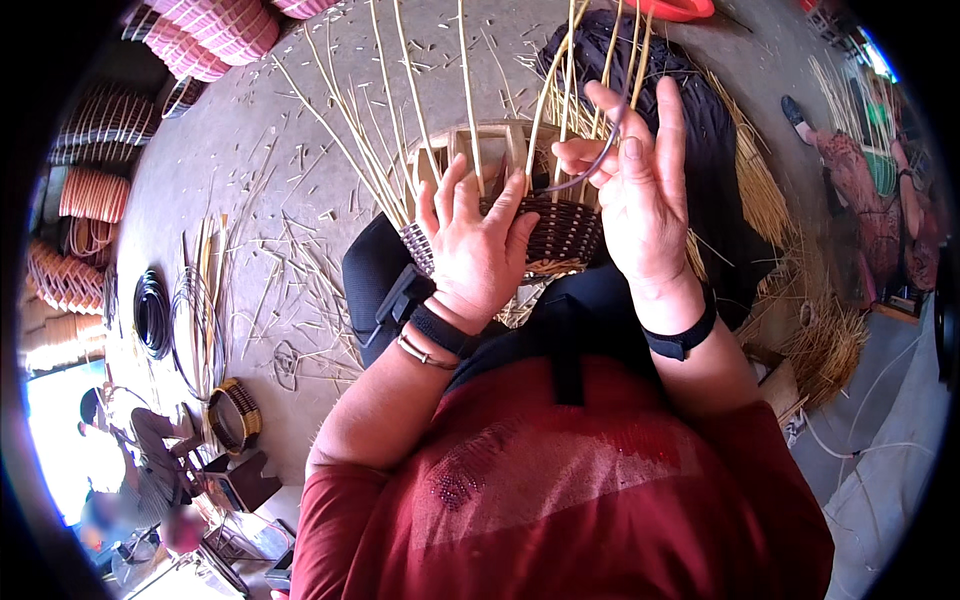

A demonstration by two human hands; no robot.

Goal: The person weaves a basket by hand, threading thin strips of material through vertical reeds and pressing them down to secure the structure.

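A half-woven wicker basket [560, 235] rests at my lap, its wall of dark brown strands, with pale upright stakes [468, 100] rising from it. A wooden frame [430, 155] shows behind the woven wall. My left hand [470, 240] lies over the wall with fingers spread among the stakes, fingertips at the weave's upper edge and thumb against the outer face. My right hand [640, 180] is raised at the basket's right side. Between its thumb and fingers runs a thin purple-brown strand [595, 168], curving down to the weave; its other fingers stick up.
Cut pale bits litter the grey floor [240, 150]. Dark cloth [710, 190] and bundled pale rods [755, 190] lie to the right. Coiled dark strands [152, 312] and a round basket [235, 415] are at left. Stacked baskets [100, 125] line the far left; other people sit at both sides.
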